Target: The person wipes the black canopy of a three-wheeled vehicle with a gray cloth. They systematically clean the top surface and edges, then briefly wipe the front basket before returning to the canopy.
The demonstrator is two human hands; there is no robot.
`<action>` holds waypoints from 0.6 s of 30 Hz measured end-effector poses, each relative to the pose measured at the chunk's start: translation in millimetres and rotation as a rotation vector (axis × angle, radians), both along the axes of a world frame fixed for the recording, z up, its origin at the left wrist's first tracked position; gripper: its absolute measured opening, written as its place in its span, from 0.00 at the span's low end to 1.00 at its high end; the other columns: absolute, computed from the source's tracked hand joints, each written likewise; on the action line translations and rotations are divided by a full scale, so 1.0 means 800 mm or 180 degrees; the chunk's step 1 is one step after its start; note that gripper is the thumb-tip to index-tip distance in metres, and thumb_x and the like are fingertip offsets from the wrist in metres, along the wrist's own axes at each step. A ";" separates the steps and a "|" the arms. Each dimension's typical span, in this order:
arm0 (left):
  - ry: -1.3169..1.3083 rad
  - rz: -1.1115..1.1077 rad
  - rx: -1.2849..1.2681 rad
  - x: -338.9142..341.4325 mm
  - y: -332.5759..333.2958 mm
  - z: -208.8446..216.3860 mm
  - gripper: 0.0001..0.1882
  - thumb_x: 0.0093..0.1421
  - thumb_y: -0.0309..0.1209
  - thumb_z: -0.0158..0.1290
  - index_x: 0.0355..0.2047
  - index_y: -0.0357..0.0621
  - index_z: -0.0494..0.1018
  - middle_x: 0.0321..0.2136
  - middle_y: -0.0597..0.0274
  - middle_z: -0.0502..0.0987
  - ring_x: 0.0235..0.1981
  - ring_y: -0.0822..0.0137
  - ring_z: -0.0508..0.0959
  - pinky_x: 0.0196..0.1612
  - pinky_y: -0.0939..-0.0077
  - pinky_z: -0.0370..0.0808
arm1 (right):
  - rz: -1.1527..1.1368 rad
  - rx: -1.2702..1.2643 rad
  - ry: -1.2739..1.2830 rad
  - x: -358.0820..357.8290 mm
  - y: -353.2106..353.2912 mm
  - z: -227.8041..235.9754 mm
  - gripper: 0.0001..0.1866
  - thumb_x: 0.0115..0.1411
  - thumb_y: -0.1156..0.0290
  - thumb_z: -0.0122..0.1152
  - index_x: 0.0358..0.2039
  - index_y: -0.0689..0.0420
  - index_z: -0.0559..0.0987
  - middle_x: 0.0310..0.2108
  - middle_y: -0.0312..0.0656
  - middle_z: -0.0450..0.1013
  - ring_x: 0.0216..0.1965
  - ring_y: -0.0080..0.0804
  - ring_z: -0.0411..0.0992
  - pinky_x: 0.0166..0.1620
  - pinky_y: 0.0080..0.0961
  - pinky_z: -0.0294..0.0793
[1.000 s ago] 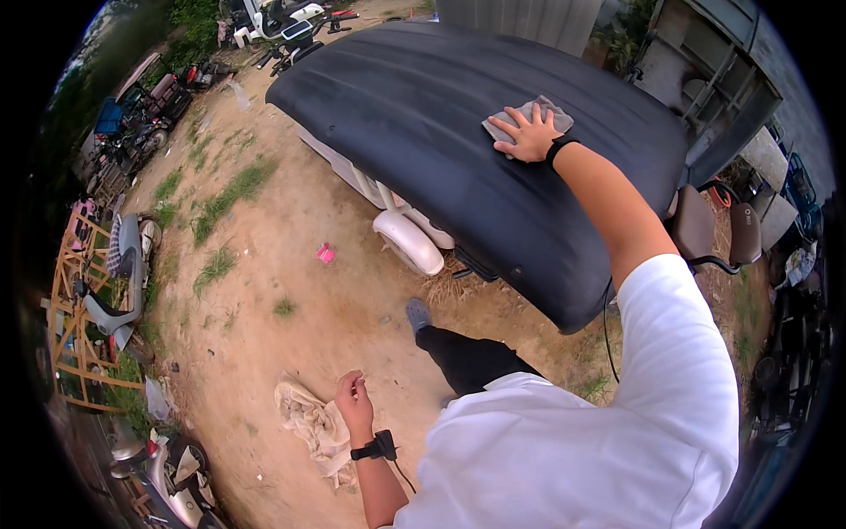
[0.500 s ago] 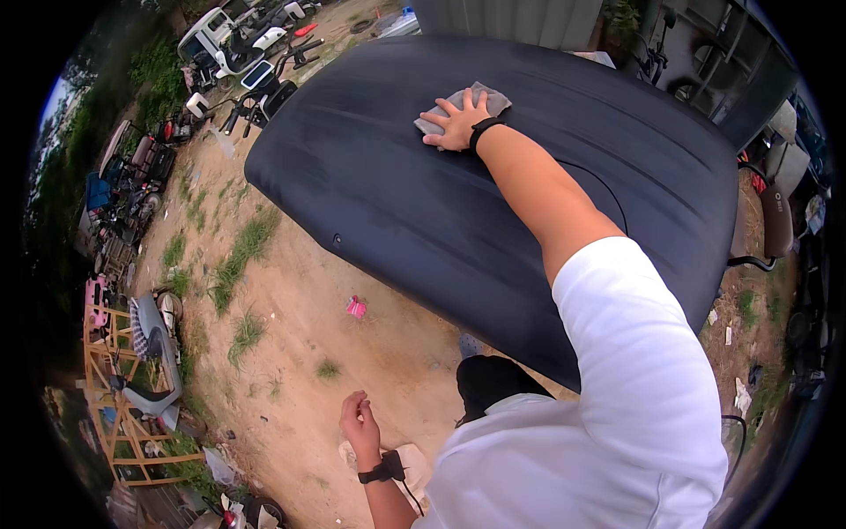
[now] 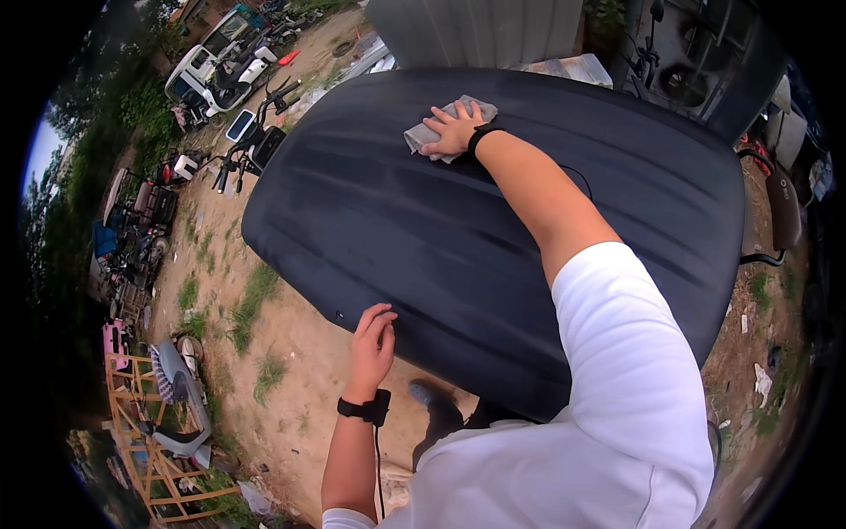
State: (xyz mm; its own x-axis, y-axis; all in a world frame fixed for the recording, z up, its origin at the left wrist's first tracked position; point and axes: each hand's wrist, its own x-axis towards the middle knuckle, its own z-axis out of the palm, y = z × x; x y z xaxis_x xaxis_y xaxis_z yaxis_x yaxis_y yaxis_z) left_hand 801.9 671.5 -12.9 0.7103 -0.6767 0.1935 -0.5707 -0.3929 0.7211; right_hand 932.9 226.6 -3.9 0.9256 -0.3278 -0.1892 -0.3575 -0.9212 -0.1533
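My right hand (image 3: pixel 453 135) lies palm down on a grey cloth (image 3: pixel 481 108), its fingers spread, pressing the cloth against the large black ribbed panel (image 3: pixel 370 212). The cloth is bunched and sticks out on both sides of the fingers. Loosely bent and holding nothing, the fingers of my left hand (image 3: pixel 374 342) hover at the panel's near left edge; whether they touch it I cannot tell. Each wrist wears a black band, and a thin cable runs down from the left one.
Beyond the panel's left end are scooter handlebars (image 3: pixel 242 159) and a white vehicle (image 3: pixel 207 75). A grey scooter (image 3: pixel 185 401) stands beside a wooden frame (image 3: pixel 145 450) at lower left. A grey metal sheet (image 3: pixel 476 35) rises behind the panel; a brown padded part (image 3: pixel 782 210) is at right.
My left hand has come up from low beside my body to the panel's near edge. My right hand remains on the cloth, which now looks more bunched. The whole view has shifted somewhat.
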 end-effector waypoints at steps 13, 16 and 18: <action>-0.0463 -0.0262 0.0019 0.070 0.010 -0.014 0.11 0.63 0.18 0.54 0.45 0.38 0.79 0.52 0.57 0.80 0.46 0.51 0.83 0.44 0.65 0.80 | -0.0257 -0.0302 -0.0161 -0.338 -0.132 0.050 0.50 0.60 0.24 0.55 0.79 0.27 0.56 0.82 0.37 0.43 0.81 0.56 0.37 0.78 0.58 0.34; -0.0680 -0.0067 0.0006 0.128 0.046 -0.025 0.12 0.62 0.18 0.53 0.45 0.37 0.79 0.53 0.55 0.79 0.51 0.50 0.82 0.50 0.63 0.79 | -0.1181 -0.0604 -0.0782 -0.375 -0.145 0.030 0.56 0.60 0.20 0.52 0.80 0.34 0.50 0.82 0.49 0.40 0.80 0.63 0.36 0.77 0.61 0.36; -0.0803 0.0169 0.0057 0.182 0.090 -0.048 0.13 0.63 0.18 0.53 0.48 0.37 0.78 0.56 0.53 0.77 0.56 0.49 0.79 0.56 0.62 0.77 | -0.1614 -0.0787 -0.0082 -0.361 -0.127 0.038 0.65 0.56 0.16 0.50 0.81 0.47 0.46 0.82 0.54 0.37 0.80 0.68 0.35 0.74 0.69 0.39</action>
State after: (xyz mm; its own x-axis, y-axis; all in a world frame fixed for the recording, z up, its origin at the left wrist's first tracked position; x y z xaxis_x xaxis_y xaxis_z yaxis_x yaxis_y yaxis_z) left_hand 947.2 743.3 -51.2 0.6758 -0.6447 0.3574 -0.7099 -0.4386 0.5511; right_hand 644.0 124.7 26.9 0.6440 -0.7644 -0.0295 -0.7638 -0.6447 0.0308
